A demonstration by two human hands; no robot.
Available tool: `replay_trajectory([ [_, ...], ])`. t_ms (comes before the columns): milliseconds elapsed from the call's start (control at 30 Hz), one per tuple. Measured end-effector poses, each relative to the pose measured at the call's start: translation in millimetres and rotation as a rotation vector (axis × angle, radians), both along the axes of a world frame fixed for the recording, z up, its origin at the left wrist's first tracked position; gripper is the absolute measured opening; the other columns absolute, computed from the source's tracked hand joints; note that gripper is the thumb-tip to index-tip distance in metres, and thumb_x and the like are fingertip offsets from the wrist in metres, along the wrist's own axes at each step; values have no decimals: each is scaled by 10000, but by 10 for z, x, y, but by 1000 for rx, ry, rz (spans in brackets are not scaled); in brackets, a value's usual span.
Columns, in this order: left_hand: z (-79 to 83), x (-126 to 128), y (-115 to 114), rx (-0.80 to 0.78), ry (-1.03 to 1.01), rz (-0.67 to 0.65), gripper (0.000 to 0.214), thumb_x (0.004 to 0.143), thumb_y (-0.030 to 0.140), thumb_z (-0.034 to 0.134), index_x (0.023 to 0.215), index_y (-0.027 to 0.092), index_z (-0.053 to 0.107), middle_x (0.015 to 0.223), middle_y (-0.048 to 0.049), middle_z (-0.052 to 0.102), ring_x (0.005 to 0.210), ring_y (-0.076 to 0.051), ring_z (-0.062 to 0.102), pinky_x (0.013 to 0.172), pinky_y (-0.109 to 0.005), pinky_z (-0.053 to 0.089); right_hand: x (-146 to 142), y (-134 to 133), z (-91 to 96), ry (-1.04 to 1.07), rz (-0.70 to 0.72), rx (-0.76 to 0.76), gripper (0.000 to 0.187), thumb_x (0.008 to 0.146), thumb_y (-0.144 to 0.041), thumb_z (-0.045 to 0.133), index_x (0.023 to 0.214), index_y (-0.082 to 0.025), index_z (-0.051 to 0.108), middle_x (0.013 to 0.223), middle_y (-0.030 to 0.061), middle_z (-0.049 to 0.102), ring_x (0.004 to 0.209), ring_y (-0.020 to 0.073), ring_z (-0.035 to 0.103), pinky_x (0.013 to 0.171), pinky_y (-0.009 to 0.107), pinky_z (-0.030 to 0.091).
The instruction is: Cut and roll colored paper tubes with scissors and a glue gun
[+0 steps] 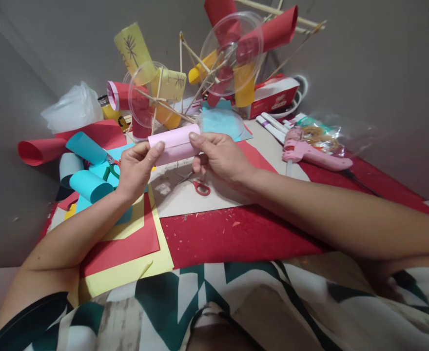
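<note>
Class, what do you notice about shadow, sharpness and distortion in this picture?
Head view: a soft shadow on the board below the pink roll; same view: lettering on the red box too soft to read; same view: the right forearm looks stretched toward the edge.

The person's two bare arms reached in toward the middle of the view. The left arm (86,224) came from eight o'clock, bent at the elbow, and the right arm (320,204) stretched in from between three and four. The left hand (136,168) was at nine o'clock, the right hand (224,155) just above centre; they were near each other but apart. Both were closed in a pinch: the left thumb (155,152) pointed toward one o'clock, the right thumb (202,144) toward ten, with the right hand's lower fingers (199,165) curled beneath.
</note>
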State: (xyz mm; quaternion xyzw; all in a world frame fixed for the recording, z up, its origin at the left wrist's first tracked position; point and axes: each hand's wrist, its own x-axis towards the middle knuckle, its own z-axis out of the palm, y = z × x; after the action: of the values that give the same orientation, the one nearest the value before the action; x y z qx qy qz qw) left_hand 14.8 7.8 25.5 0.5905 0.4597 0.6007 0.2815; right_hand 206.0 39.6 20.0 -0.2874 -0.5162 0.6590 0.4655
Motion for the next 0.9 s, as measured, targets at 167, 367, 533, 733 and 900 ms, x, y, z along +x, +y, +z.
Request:
replay_trajectory([
  [167,7,-86,119,35,-103,134,511,767,554,807,506,185,568,497,23,532,456,-62,444,461,-202,390,3,161,-6,28,-233,9,387,962,-500,688,761,-202,544,509,-70,526,385,57,517,333,148,324],
  [367,-41,-141,165,-211,-110,147,591,647,359,849,1187,277,622,1273,-73,681,581,-97,665,447,-213,462,46,261,-60,-41,-299,116,437,921,-570,687,746,-228,479,536,-66,496,442,79,536,371,171,357],
  [533,11,-198,235,-188,-85,123,642,676,399,807,1257,252,577,1180,-101,723,467,-70,527,442,-263,442,125,178,41,-152,-242,405,397,853,-593,719,797,-240,546,640,-41,560,473,105,527,419,236,380],
  [733,204,-255,221,-103,71,18,690,610,245,821,1274,261,633,1397,-120,640,850,-194,703,692,-317,593,201,190,74,-470,-202,1009,191,927,-344,620,792,-209,617,737,9,603,682,149,541,637,290,407],
  [900,334,-214,-46,59,458,-115,792,692,439,902,1409,307,594,1634,-132,452,1403,-348,534,1080,-450,520,175,256,16,-584,-58,1220,162,969,-302,610,903,-185,700,1000,81,715,827,166,630,721,287,444],
])
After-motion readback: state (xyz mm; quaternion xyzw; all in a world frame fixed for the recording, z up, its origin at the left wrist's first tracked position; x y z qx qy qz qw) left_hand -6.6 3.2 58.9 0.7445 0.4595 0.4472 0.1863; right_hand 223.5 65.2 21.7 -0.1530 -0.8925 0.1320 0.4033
